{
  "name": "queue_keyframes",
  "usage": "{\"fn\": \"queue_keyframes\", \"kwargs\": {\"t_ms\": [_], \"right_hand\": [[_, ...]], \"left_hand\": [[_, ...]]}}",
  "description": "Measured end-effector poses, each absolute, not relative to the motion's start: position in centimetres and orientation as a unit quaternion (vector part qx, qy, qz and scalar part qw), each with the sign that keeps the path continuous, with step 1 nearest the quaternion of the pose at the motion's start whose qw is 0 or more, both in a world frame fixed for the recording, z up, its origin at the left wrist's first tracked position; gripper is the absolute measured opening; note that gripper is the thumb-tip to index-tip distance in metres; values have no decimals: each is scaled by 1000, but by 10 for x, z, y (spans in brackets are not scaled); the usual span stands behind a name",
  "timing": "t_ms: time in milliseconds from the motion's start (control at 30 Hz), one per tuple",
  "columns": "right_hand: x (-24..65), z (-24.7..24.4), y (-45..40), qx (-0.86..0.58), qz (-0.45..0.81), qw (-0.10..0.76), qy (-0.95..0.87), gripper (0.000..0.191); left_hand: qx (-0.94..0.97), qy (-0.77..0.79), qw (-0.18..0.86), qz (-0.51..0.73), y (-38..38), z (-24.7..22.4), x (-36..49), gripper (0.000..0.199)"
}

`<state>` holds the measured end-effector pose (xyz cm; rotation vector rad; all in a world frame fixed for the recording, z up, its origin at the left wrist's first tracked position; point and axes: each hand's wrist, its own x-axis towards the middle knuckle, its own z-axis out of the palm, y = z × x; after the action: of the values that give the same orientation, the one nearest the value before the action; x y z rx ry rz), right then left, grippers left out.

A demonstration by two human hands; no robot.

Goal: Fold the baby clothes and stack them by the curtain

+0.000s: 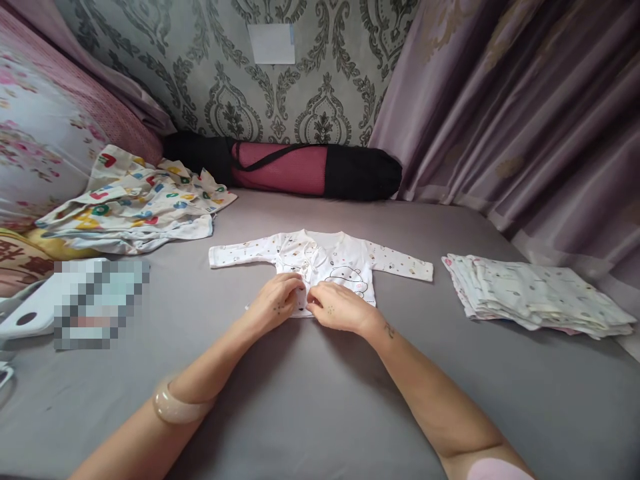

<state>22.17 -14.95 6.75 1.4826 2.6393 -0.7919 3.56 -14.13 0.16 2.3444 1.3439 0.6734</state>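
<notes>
A small white baby shirt [345,257] with a bear drawing and tiny prints lies spread on the grey sheet [320,387], its sleeves stretched out to both sides. My left hand [281,299] rests at the lower front of the shirt, left of its middle, fingers bent together on the fabric. Close beside it, my right hand [336,305] pinches the cloth near the lower front edge. Both sets of fingertips almost meet. Thin ties show at the chest, just above the hands. The fingertips partly hide the cloth between them.
Folded white clothes [535,293] are stacked at the right. A colourful printed garment [145,207] lies crumpled at the back left, near a floral pillow [40,133]. A black and red long bag [285,167] lies along the wall. White and blurred items [100,303] sit at the left.
</notes>
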Motion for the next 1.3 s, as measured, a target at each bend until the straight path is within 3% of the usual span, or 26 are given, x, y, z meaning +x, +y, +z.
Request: {"fn": "queue_keyframes", "kwargs": {"t_ms": [233,467,600,800,900,1100,1300], "right_hand": [[229,75,-152,423,-232,45,875,19],[231,81,-156,404,-220,74,885,18],[229,86,-158,397,-204,98,890,22],[227,84,-158,401,-202,87,889,20],[228,82,-156,402,-209,82,888,19],[226,76,-153,431,-220,70,872,21],[230,74,-147,433,-249,74,863,25]], "left_hand": [[763,565,238,208,-86,27,54,18],[661,651,299,223,-37,22,97,24],[640,691,244,229,-35,10,105,17],[746,613,117,232,-32,-9,102,30],[761,600,123,213,-31,-12,101,36],[733,618,170,228,-29,-2,102,21],[717,610,219,257,-26,2,102,18]]}}
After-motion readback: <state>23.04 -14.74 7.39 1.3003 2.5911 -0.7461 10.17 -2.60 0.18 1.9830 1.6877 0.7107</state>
